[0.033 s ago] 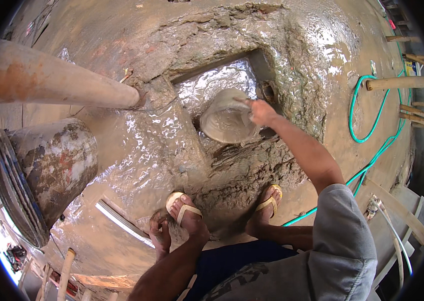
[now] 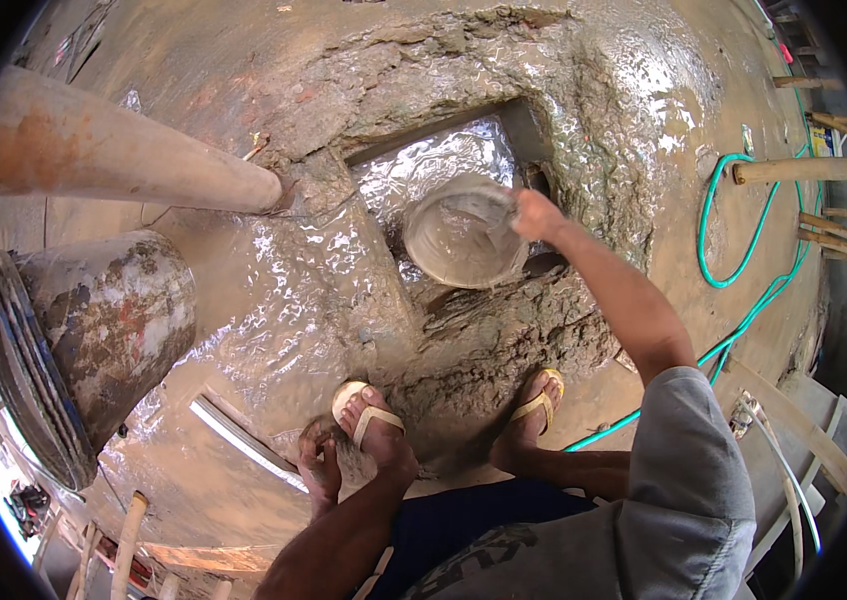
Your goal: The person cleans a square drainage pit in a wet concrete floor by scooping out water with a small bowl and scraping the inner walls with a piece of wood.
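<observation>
A mud-smeared round bucket (image 2: 453,250) sits tilted inside a square pit (image 2: 368,155) of wet, shiny muddy water, its mouth facing up toward me. My right hand (image 2: 537,214) is closed around the right side of its rim or handle; the exact grip is hidden by the fingers. Thin grey mud coats the inside of the bucket. Beside my left shin, what looks like my left hand (image 2: 319,460) hangs low and muddy near the floor, its fingers too unclear to read and its arm hidden by my leg.
A thick post (image 2: 133,155) stands at the left, beside a stained drum (image 2: 133,310). A green hose (image 2: 707,230) loops on the right, near wooden poles (image 2: 803,170). A pale strip (image 2: 248,444) lies near my feet. Rough mud banks (image 2: 593,150) surround the pit.
The bucket's mouth has turned further upward, and it has shifted slightly. My right hand has moved a little to the right with it.
</observation>
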Available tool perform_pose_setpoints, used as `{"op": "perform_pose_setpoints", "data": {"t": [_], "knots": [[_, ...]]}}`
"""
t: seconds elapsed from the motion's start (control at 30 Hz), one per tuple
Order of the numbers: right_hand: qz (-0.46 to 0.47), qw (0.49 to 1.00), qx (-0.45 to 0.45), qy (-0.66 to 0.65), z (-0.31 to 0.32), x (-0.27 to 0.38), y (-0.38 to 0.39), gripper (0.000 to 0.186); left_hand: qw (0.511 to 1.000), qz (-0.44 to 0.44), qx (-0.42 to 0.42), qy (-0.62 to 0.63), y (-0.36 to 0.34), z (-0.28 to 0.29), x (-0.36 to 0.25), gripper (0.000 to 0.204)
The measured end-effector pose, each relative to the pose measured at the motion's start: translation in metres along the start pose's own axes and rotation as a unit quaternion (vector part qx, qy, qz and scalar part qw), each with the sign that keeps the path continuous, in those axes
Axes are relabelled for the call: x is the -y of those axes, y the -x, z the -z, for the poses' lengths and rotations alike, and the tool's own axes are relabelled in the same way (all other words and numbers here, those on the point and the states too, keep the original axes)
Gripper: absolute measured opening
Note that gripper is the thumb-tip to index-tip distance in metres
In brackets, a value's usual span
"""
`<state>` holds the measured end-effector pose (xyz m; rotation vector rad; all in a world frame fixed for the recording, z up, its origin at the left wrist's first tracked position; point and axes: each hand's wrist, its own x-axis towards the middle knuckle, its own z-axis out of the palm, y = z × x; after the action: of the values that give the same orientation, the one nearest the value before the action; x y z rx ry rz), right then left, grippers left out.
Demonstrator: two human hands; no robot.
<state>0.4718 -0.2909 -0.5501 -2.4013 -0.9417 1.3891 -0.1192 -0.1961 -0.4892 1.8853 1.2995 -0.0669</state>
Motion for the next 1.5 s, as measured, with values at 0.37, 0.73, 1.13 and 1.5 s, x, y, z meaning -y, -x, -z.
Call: {"op": "perform_pose_setpoints", "data": {"t": [0.37, 0.73, 1.13, 1.5], "knots": [[-0.07, 0.959, -0.251, -0.111, 0.231, 0.11, 0.064, 0.045, 0.998, 0.039, -0.028, 0.052, 0.013, 0.013, -0.004, 0.043], [-0.094, 0.77, -0.501, 0.383, 0.335, 0.233, -0.012, 0.056, 0.996, 0.078, -0.008, 0.05, 0.022, 0.01, -0.003, 0.043], [0.062, 0.765, -0.629, 0.124, 0.377, 0.169, 0.052, 0.041, 0.999, 0.03, -0.034, 0.024, 0.016, 0.005, 0.002, 0.038], [-0.143, 0.899, -0.323, -0.26, 0.002, -0.023, -0.002, 0.063, 0.999, -0.024, -0.039, 0.007, -0.001, 0.01, -0.005, 0.043]]}}
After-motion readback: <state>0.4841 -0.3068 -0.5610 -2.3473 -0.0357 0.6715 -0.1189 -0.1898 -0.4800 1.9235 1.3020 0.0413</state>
